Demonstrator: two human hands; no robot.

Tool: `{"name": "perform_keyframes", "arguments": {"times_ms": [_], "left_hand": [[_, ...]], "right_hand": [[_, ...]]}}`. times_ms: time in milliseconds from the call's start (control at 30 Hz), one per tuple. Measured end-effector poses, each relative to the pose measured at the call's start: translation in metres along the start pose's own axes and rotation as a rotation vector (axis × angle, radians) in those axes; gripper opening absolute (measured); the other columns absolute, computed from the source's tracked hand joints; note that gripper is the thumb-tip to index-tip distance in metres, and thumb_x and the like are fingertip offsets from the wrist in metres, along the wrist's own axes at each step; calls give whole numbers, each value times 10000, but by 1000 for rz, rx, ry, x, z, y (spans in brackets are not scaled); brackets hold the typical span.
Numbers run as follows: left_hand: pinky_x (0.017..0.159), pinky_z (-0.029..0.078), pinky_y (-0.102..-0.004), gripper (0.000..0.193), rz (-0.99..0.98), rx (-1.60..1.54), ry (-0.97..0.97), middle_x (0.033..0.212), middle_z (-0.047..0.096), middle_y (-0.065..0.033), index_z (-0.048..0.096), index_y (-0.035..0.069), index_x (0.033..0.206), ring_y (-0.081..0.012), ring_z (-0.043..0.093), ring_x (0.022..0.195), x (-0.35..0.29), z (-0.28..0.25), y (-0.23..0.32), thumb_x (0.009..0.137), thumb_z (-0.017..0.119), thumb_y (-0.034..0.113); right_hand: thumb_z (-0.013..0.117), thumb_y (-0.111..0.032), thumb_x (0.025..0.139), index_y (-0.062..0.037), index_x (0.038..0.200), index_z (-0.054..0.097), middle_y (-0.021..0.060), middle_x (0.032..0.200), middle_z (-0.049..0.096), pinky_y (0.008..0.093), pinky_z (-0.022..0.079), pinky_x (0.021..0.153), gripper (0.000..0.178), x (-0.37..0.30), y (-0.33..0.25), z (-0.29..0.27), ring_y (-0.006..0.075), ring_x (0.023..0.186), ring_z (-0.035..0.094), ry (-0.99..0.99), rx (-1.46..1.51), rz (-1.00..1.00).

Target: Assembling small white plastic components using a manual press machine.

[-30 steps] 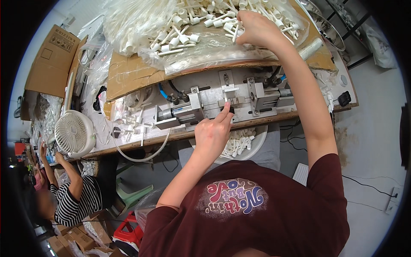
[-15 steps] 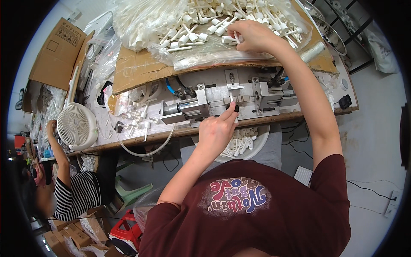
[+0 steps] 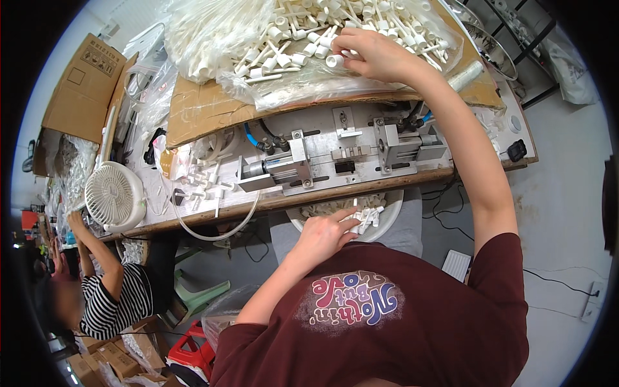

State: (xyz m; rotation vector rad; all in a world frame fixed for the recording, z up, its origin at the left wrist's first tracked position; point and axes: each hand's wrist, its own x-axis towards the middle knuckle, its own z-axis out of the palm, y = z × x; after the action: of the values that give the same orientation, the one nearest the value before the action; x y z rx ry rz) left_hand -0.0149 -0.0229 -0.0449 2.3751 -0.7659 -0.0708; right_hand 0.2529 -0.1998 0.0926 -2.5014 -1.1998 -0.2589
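Observation:
My right hand (image 3: 375, 57) reaches to the front of the heap of white plastic caps with stems (image 3: 309, 26), with thumb and fingers closed around one capped piece (image 3: 334, 60). My left hand (image 3: 324, 233) is over the white bowl (image 3: 394, 216) in my lap, which holds similar white pieces (image 3: 369, 219). A slim white stemmed piece (image 3: 355, 202) stands up at its fingertips and appears pinched there; the fingers partly hide it. Between the hands, the metal clamping fixture (image 3: 348, 153) on the bench has no white piece in its middle.
Cardboard (image 3: 213, 109) and clear plastic film lie under the heap. Metal cylinder blocks (image 3: 284, 164) with blue hoses flank the fixture. Loose white fittings (image 3: 205, 184), a looping clear tube and a white fan (image 3: 116, 195) are at the left. A co-worker in a striped shirt (image 3: 122, 300) works beyond.
My left hand has drawn back from the fixture to the bowl, and the white piece has left the fixture. My right hand stays at the heap, shifted slightly left with a cap in its fingers.

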Motion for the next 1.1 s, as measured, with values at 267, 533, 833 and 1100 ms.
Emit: {"name": "perform_keyframes", "arguments": {"times_ms": [267, 533, 833, 1100], "left_hand": [[667, 566, -354, 614, 51, -12, 40, 1238, 651, -70, 590, 142, 1295, -262, 701, 782, 11, -16, 9, 768, 768, 401], [635, 535, -282, 465, 155, -109, 430, 1035, 714, -95, 669, 75, 1181, -188, 681, 729, 41, -53, 17, 758, 811, 207], [852, 499, -368, 386, 80, 109, 865, 1112, 685, -103, 654, 55, 1185, -269, 643, 1001, 134, -109, -12, 824, 753, 149], [807, 502, -372, 411, -48, 137, 669, 1021, 681, -142, 639, 105, 1236, -296, 649, 929, 188, -107, -38, 862, 711, 260]], "right_hand": [[632, -161, 934, -92, 1063, 552, 18, 846, 593, 285, 437, 633, 167, -3, 16, -1, 129, 666, 519, 214, 353, 190], [643, -144, 947, -64, 1060, 567, -24, 852, 577, 187, 408, 583, 158, -15, 32, 15, 25, 647, 499, 416, 1427, 450], [697, -167, 912, -51, 1025, 585, -32, 809, 586, 177, 413, 572, 196, -6, 11, 23, 26, 630, 508, 250, 1252, 643], [695, -211, 917, -55, 1018, 598, -14, 820, 609, 200, 492, 647, 210, -14, 8, 19, 56, 685, 582, 199, 1334, 616]]}}
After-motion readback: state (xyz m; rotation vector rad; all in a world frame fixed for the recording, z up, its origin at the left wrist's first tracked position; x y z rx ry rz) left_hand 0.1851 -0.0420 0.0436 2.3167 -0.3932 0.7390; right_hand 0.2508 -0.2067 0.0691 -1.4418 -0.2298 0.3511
